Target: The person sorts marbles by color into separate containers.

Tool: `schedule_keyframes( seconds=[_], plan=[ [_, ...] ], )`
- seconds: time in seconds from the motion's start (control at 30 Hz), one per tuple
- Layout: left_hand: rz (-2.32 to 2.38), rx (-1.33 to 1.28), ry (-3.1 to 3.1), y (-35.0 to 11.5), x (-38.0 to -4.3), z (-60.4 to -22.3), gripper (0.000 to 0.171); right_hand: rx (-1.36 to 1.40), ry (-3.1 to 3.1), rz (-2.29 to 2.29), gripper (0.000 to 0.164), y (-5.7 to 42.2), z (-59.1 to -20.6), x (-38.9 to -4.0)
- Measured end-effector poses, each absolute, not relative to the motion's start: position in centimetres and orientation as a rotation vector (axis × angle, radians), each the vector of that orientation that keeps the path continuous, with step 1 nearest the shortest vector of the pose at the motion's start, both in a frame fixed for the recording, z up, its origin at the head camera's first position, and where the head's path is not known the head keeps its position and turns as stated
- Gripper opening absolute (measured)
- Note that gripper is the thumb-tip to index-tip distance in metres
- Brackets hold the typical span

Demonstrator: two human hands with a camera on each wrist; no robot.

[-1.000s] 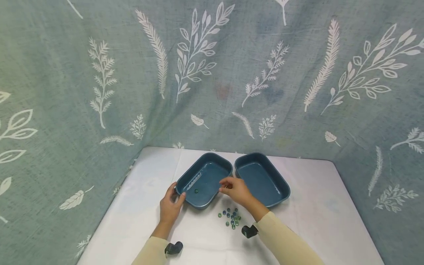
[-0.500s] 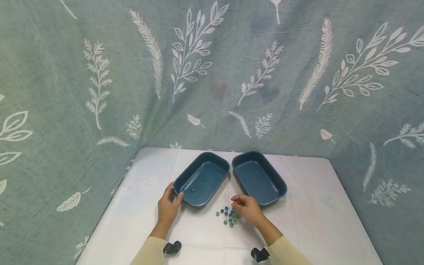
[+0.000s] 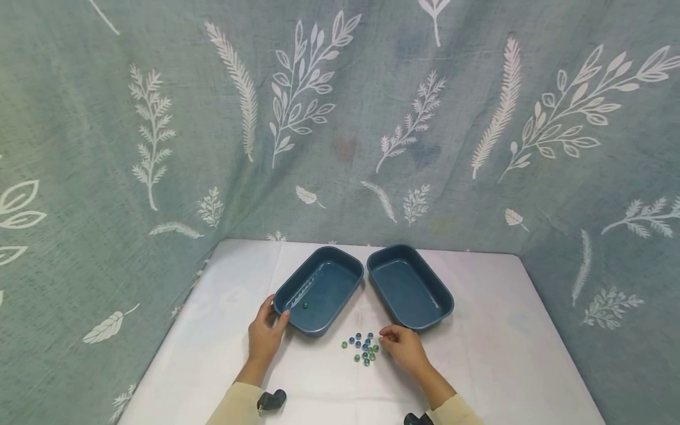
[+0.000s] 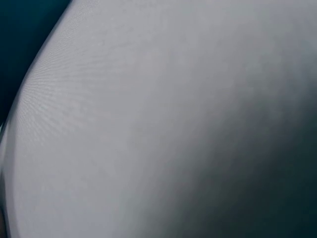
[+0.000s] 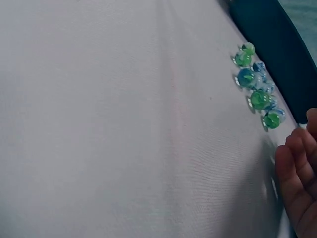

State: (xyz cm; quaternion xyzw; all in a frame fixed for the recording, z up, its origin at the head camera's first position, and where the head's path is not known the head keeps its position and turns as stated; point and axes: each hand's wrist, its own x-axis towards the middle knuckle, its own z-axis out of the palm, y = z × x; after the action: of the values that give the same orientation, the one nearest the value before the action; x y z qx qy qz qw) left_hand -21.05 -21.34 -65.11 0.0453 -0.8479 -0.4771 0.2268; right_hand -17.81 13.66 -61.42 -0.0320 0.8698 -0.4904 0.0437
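Note:
My left hand (image 3: 264, 339) holds the near-left corner of a blue baking dish (image 3: 321, 316), thumb at the rim and fingers along its outer side. A green marble (image 3: 305, 306) lies inside that dish. Several blue and green glass marbles (image 3: 365, 347) are grouped on the white cloth in front of the dishes. Just right of the group is my right hand (image 3: 406, 351), its fingers loosely bent, with nothing visible in them. In the right wrist view, its fingers (image 5: 292, 173) appear beside the marbles (image 5: 260, 99). The left wrist view shows mostly cloth.
A second blue dish (image 3: 406, 283) stands to the right of the first, close behind my right hand. White cloth (image 3: 494, 342) covers the table. A leaf-patterned curtain (image 3: 340, 195) rises at the back and both sides.
My right hand has moved from above the left dish's right rim back to the right side of the marbles. My left hand keeps its hold. The head view has shifted slightly.

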Motion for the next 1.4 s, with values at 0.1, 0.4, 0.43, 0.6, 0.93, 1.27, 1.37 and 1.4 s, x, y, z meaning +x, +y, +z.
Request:
schedule_keyframes(
  seconds=[0.1, 0.4, 0.43, 0.6, 0.93, 1.27, 1.37, 1.4],
  plan=[
    [-1.310, 0.117, -2.327, -21.5, -21.0, -65.1, 0.060, -0.073, 2.688, -1.420, 0.011, 13.4, -61.7, -17.7],
    [-1.306, 0.151, -2.360, -21.7, -20.7, -65.3, 0.061, -0.070, 2.777, -1.194, 0.013, 12.4, -62.1, -17.5],
    [-1.309, 0.162, -2.363, -21.7, -20.7, -65.3, 0.061, -0.064, 2.776, -1.183, 0.012, 12.3, -62.2, -17.5],
    [-1.330, 0.188, -2.362, -21.5, -20.5, -65.2, 0.059, -0.062, 2.783, -1.123, 0.010, 12.0, -62.3, -17.3],
    [-1.304, 0.164, -2.360, -21.4, -20.7, -65.3, 0.060, -0.167, 2.837, -1.035, 0.006, 11.7, -61.9, -17.2],
    [-1.305, 0.160, -2.359, -21.3, -20.9, -65.2, 0.060, -0.111, 2.773, -1.105, 0.006, 12.4, -61.6, -17.6],
    [-1.314, 0.164, -2.365, -21.3, -20.9, -65.0, 0.060, -0.117, 2.770, -1.172, 0.007, 12.6, -61.5, -17.6],
    [-1.314, 0.165, -2.369, -21.2, -20.9, -65.0, 0.061, -0.116, 2.761, -1.210, 0.007, 12.7, -61.3, -17.6]
  ],
)
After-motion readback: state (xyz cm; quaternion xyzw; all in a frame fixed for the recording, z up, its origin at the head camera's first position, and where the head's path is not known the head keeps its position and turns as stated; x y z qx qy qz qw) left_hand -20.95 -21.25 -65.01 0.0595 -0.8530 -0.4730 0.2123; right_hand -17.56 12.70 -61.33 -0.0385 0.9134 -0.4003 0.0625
